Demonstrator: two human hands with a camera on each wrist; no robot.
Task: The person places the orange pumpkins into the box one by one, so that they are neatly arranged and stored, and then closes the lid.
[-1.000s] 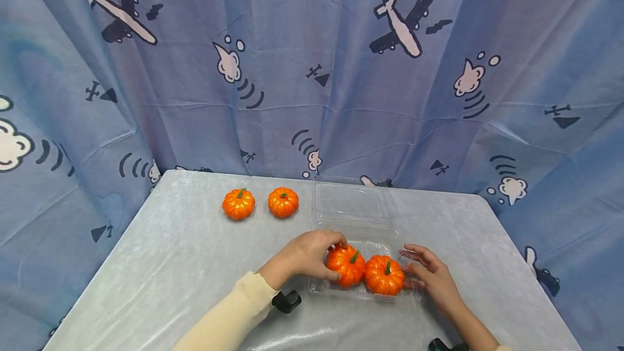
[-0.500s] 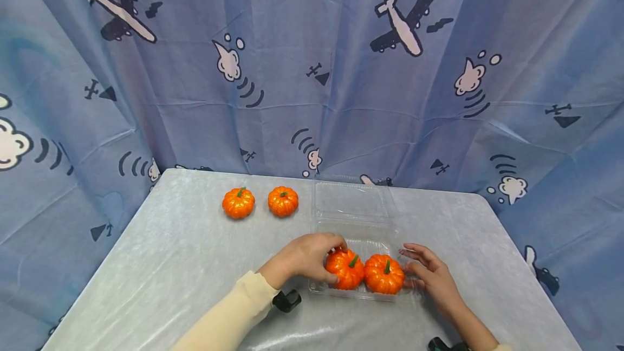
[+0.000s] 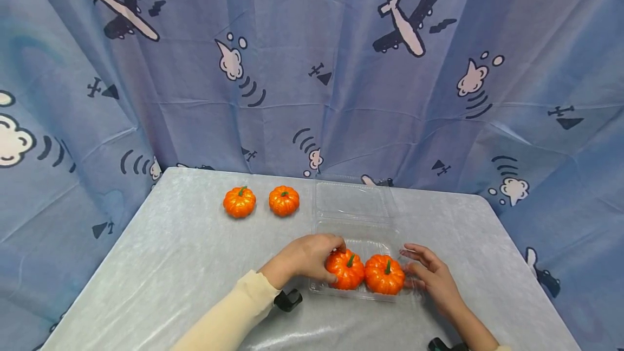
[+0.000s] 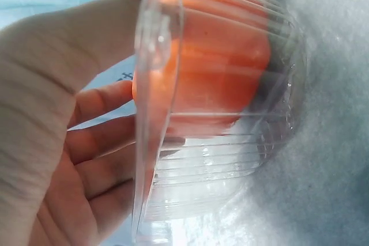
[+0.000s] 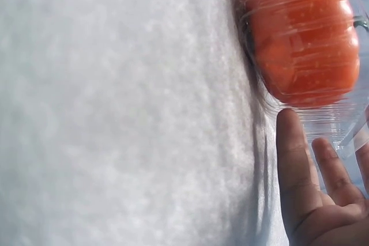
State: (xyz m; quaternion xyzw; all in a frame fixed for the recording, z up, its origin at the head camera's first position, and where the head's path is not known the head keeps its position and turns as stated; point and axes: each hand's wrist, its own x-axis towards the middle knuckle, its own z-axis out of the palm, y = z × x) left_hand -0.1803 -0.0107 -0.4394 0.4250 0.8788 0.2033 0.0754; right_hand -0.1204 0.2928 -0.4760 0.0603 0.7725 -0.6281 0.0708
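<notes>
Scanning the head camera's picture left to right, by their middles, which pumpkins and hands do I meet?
First pumpkin, second pumpkin, left hand, third pumpkin in its grip, fourth pumpkin, right hand. The clear container overlaps several, so I left it out.

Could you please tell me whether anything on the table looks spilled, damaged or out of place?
Nothing stands out. The clear plastic container lies open with two glossy orange ribbed pumpkins side by side inside; two similar orange pumpkins sit upright farther back on the pale grey table. No spill or damage shows.
</notes>
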